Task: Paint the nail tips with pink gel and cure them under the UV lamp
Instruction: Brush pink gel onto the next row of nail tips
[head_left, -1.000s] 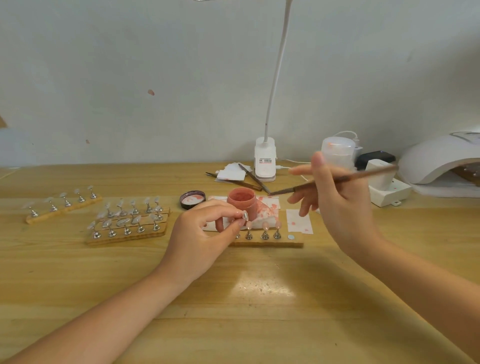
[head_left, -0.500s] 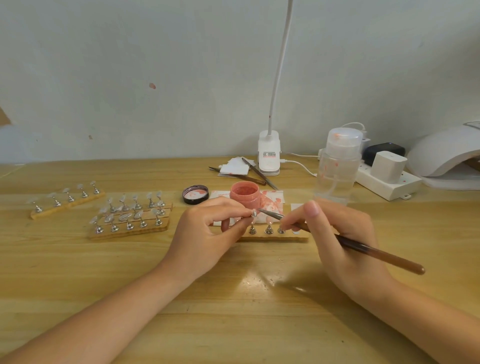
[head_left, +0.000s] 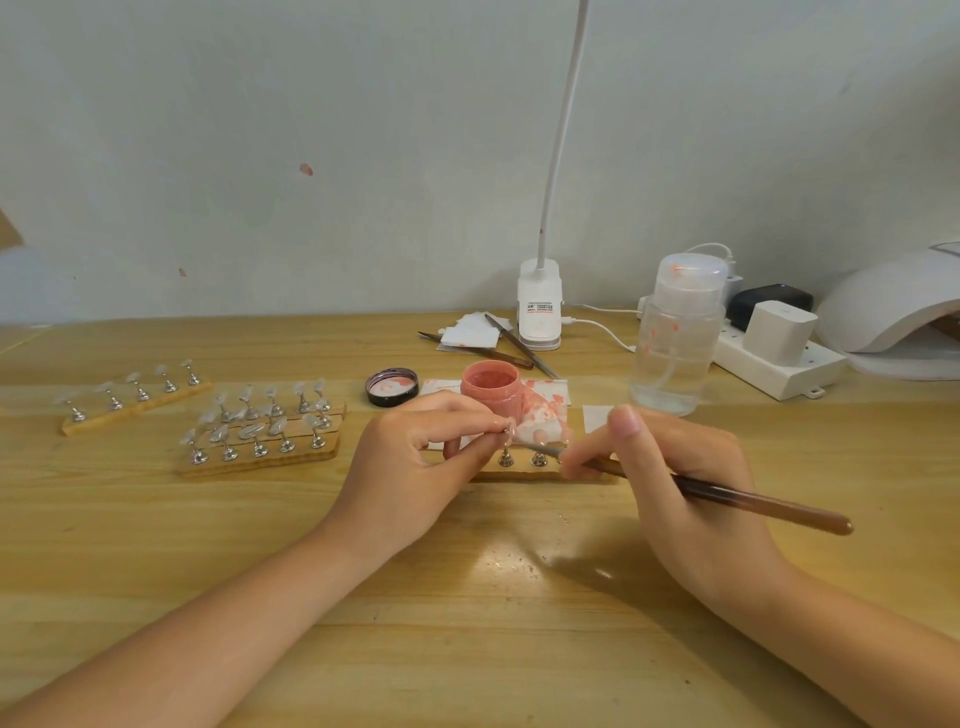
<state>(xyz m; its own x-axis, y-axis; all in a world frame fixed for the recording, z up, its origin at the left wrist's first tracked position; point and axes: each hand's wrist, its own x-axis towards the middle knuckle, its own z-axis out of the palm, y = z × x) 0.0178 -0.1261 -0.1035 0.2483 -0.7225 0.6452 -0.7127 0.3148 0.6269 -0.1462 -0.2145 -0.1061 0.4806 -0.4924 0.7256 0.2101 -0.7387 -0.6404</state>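
one nail tip (head_left: 508, 429) pinched in left hand (head_left: 415, 467), brush (head_left: 727, 496) touching it.

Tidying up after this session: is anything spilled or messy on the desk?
Yes. Pink gel smears stain the white paper pad under the open pink gel jar, and pink blotches mark the clear plastic pump bottle. No puddle shows on the wooden table.

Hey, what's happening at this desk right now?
A person is painting a nail tip. The left hand pinches its small metal stand, lifted beside the open pink gel jar, while the right hand holds a brush with its tip at the nail. The UV lamp sits at far right, not in use.
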